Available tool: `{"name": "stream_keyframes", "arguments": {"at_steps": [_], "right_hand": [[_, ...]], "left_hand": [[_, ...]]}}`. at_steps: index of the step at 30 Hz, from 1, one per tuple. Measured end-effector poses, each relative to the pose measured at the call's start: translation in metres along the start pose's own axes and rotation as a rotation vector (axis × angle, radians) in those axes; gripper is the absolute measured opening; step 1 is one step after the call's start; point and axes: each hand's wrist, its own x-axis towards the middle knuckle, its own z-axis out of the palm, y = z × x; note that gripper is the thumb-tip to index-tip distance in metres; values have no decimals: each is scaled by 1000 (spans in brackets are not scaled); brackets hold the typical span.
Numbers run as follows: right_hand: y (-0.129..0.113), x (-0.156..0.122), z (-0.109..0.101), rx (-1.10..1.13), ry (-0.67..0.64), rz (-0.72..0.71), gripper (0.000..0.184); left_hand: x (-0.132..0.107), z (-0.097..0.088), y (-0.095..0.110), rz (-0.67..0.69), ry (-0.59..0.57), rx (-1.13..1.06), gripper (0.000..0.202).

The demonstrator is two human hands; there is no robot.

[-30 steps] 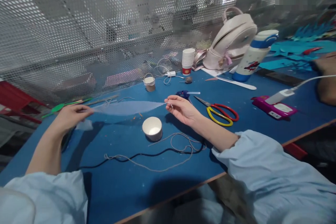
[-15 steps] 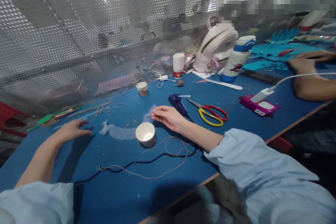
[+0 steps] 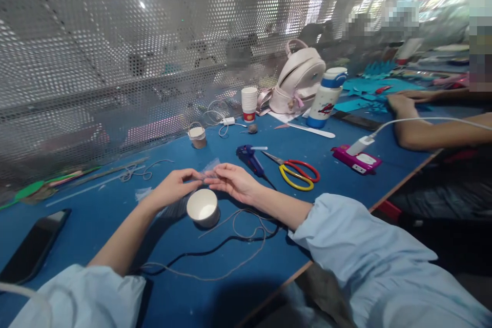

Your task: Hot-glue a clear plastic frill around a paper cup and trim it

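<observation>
Above and behind a white paper cup [image 3: 203, 207], my two hands meet at a crumpled piece of clear plastic film [image 3: 211, 165]. Thumb and fingers of my right hand [image 3: 237, 183] pinch its near edge. My left hand [image 3: 176, 187] comes in from the other side, its fingertips closed together at the film's left edge. More of the see-through strip [image 3: 175, 209] lies on the blue table under my left wrist, partly hidden by hand and cup. A thin grey cord [image 3: 230, 271] and a black cable [image 3: 207, 252] curve in front of the cup.
A blue glue gun [image 3: 249, 160] and red-and-yellow scissors [image 3: 298, 173] lie right of my hands. Behind stand a small cup with a handle [image 3: 197, 137], stacked paper cups [image 3: 249, 104], a backpack [image 3: 298, 82] and a bottle [image 3: 326, 97]. A phone [image 3: 36, 241] lies left; another person's arms [image 3: 418, 123] rest right.
My left hand has moved right, from the open table to the film beside my right hand. The view has turned so that the phone shows at left.
</observation>
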Motion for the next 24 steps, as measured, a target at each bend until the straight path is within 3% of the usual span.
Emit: {"name": "stream_keyframes", "arguments": {"at_steps": [7,12,14,19,24], "right_hand": [[3,5,-5,-177,48,-162,13],[2,4,-4,-383,69,-342,8],[0,2,-5,-569,55,-453,17],[-13,3,-2,-1368,-120,-820,31],[-21,7,13,-1615,-262,-913,28]], "left_hand": [[-12,-3,-16,-5,164,59,36],[-19,0,-14,53,278,73,41],[-23,-2,-7,111,319,82,36],[-32,-3,12,322,359,163,29],[-30,11,13,402,425,217,27]]}}
